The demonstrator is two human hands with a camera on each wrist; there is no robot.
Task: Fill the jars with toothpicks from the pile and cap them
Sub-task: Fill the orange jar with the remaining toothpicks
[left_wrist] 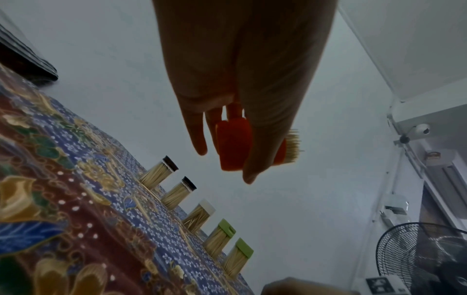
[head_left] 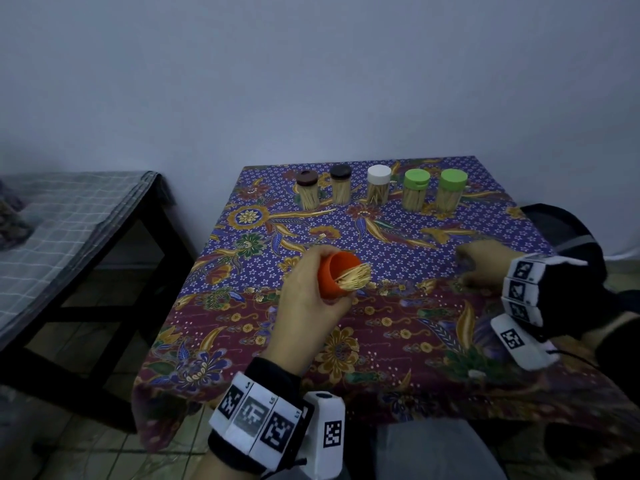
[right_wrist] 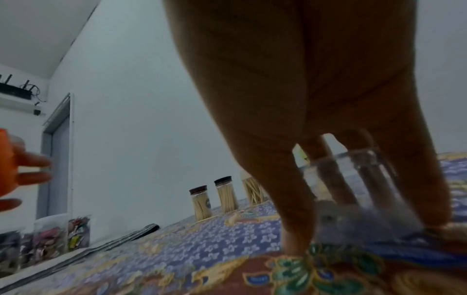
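Observation:
My left hand (head_left: 311,299) holds an orange cup-shaped cap (head_left: 332,275) tilted above the middle of the batik-covered table (head_left: 398,344); a bundle of toothpicks (head_left: 355,277) sticks out of its mouth. The left wrist view shows the orange cap (left_wrist: 233,143) and its toothpicks (left_wrist: 293,145) between the fingers. My right hand (head_left: 485,263) rests on the cloth to the right. In the right wrist view its fingers curl round a clear, uncapped jar (right_wrist: 346,179) that stands on the table. At the far edge stand several capped, filled jars: brown (head_left: 307,194), brown (head_left: 341,188), white (head_left: 378,185), green (head_left: 415,190), green (head_left: 452,190).
A loose toothpick (head_left: 311,213) lies before the brown-capped jars. A dark bench with a checked cloth (head_left: 69,220) stands to the left of the table. A black rounded object (head_left: 561,233) sits past the right edge. A fan (left_wrist: 417,255) stands by the wall.

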